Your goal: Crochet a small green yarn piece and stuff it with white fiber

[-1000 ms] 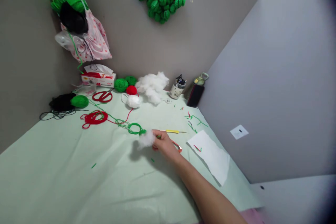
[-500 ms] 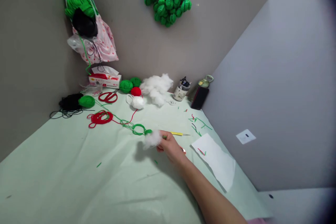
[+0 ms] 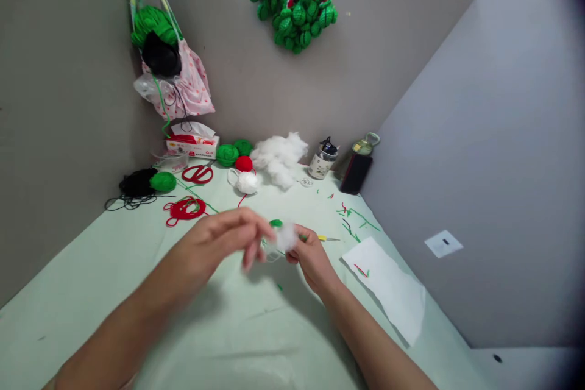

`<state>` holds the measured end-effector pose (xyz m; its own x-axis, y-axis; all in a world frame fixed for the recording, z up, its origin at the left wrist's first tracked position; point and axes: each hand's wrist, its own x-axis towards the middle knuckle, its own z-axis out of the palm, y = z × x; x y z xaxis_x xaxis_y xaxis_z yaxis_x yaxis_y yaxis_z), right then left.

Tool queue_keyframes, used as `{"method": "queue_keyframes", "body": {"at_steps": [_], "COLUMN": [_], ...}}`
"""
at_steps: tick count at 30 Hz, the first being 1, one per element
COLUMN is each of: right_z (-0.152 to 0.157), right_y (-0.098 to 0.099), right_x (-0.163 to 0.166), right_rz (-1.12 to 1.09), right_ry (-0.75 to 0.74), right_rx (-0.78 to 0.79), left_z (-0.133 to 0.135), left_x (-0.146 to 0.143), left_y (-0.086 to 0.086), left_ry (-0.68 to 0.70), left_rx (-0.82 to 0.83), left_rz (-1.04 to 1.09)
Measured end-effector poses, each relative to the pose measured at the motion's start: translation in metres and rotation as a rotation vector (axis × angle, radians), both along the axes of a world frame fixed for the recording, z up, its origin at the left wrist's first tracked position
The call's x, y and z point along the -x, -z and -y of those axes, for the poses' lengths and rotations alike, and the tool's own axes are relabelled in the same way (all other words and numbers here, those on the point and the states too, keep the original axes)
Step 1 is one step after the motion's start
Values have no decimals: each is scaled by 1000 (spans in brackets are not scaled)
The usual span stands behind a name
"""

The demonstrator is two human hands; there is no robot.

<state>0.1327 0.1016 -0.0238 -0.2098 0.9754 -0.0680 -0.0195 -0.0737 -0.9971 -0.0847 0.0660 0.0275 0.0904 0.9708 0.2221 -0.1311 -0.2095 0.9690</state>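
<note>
My right hand pinches a small tuft of white stuffing over the pale green table, with a bit of green yarn just above the tuft. My left hand hovers right beside it, its fingers bent toward the tuft and blurred; I cannot see anything held in them. A yellow-handled crochet hook lies on the table just behind my right hand.
At the back lie a pile of white stuffing, green, red and white yarn balls, red scissors, a tissue box, a jar and a bottle. White paper lies right. Crocheted green balls hang on the wall.
My left hand has come into view and moved up to the tuft. My right hand has lifted the stuffing slightly. The view has shifted, so everything sits further right.
</note>
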Motion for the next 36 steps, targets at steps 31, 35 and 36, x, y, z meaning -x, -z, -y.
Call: {"method": "queue_keyframes", "body": {"at_steps": [31,35,36], "right_z": [25,31,30], "right_y": [-10,-9,-8], "right_x": [9,15,16], "right_rz": [498,674,674], "right_ry": [-37,-54,-53], "right_rx": [-311,-414,-410], "left_z": [-26,-26,-26], "left_x": [-50,-55,-56], "left_y": [67,73,75], "left_ry": [55,-28,-34], "left_rx": [165,223,247], "left_rz": [-37,7,21]}}
